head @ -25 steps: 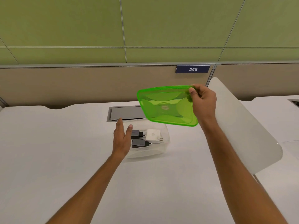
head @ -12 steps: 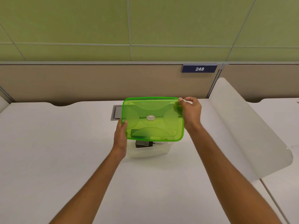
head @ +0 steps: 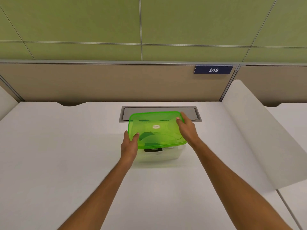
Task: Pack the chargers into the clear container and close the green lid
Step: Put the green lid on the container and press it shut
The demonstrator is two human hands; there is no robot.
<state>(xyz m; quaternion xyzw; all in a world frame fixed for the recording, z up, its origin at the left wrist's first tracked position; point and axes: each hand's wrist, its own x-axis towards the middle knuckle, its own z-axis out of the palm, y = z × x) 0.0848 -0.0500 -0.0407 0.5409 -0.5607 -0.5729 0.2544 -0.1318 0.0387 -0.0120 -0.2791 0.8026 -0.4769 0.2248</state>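
**Lid going onto the container, both hands on it**

My left hand (head: 128, 146) is gripping the near-left corner of the green lid (head: 156, 128), thumb lying on top, the other fingers hidden under the rim, so I am pinching the edge there. The lid is sitting over the clear container (head: 159, 155), which is resting on the white desk (head: 66, 155) just in front of the grey cable hatch (head: 159, 110). The lid is looking tilted, far edge higher than the near one; I cannot tell whether any side is seated yet. The chargers (head: 152, 149) are lying inside, showing dark through the near wall and as shadows under the green plastic. My right hand (head: 186, 128) is holding the far-right corner, fingers curled over the rim, thumb on top.

Handling call: thin translucent plastic, light, probably flexing if I am pressing mid-panel. Better taking it at the corners and rim, where it is stiffer. The container is light too, likely sliding on the smooth desk, so I am pressing straight down.
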